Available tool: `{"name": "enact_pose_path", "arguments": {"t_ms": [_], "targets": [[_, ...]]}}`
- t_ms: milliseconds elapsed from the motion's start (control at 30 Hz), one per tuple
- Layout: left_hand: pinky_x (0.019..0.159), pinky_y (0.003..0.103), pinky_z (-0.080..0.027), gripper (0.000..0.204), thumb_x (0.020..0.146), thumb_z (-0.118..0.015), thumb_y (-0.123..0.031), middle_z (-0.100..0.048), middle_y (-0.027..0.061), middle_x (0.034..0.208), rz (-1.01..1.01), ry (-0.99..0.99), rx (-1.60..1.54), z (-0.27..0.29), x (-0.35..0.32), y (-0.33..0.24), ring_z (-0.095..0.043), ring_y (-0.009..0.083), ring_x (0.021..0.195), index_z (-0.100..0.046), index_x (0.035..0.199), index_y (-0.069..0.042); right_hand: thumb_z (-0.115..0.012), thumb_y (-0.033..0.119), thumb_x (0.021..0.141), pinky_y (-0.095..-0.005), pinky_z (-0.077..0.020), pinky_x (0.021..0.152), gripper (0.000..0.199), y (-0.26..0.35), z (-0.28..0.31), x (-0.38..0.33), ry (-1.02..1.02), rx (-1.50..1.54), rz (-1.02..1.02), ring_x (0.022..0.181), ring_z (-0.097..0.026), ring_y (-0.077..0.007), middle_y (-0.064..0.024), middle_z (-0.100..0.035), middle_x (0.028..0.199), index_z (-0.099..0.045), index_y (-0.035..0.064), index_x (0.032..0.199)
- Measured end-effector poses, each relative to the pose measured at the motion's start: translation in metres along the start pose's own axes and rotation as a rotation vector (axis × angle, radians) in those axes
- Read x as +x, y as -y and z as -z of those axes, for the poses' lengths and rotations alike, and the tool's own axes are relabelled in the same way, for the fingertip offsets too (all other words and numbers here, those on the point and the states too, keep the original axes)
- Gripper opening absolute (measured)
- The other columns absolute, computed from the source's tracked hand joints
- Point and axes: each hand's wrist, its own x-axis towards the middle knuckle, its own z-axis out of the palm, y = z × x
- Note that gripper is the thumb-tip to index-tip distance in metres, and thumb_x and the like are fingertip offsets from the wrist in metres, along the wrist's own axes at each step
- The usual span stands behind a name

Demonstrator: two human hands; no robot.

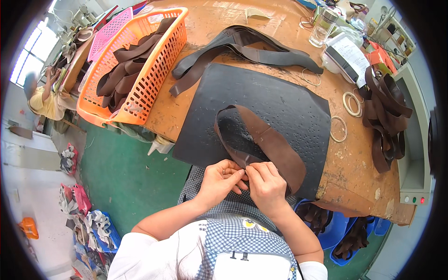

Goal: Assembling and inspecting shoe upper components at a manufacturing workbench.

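Observation:
A brown strap (268, 140), wide and flat, lies in a loop on a black mat (261, 84) whose surface is dotted with small pits. At the mat's front edge my left hand (221, 179) and my right hand (267, 183) meet, fingertips together. Both pinch the near edge of the brown strap between thumb and fingers. Whatever else sits between the fingertips is too small to make out. Beyond the mat lies a bundle of long dark straps (247, 46), folded over on itself.
An orange basket (154, 79) of brown straps stands at the left, a pink basket (109, 32) behind it. On the right are brown straps (385, 116), cord rings (351, 103), a glass jar (323, 29) and a grey machine (417, 135). Blue bins (336, 233) stand below the table.

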Motion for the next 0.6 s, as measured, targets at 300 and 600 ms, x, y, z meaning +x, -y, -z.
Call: {"name": "enact_pose_path", "arguments": {"t_ms": [300,600], "targets": [[0.059,0.025,-0.058,0.014,0.099,-0.060,-0.007,-0.071,0.0128,0.089,-0.045,-0.019,0.019,-0.002,0.002,0.003,-0.071,0.0154,0.074,-0.061,0.102,0.006,-0.071,-0.001,0.075,-0.0362,-0.0521,0.064,0.012,-0.001,0.000,0.010,-0.046,0.116,-0.042,0.076,-0.063,-0.0260,-0.0089,-0.065,0.084,-0.068,-0.0005,0.086],[0.058,0.024,-0.056,0.013,0.096,-0.061,-0.006,-0.071,0.0122,0.086,-0.026,-0.053,0.084,-0.007,0.006,-0.003,-0.071,0.0158,0.072,-0.062,0.100,0.006,-0.070,0.000,0.080,-0.0364,-0.0516,0.063,0.005,-0.002,0.006,0.012,-0.037,0.205,-0.141,0.073,-0.063,-0.0274,-0.0101,-0.066,0.082,-0.068,-0.0009,0.085]]}}
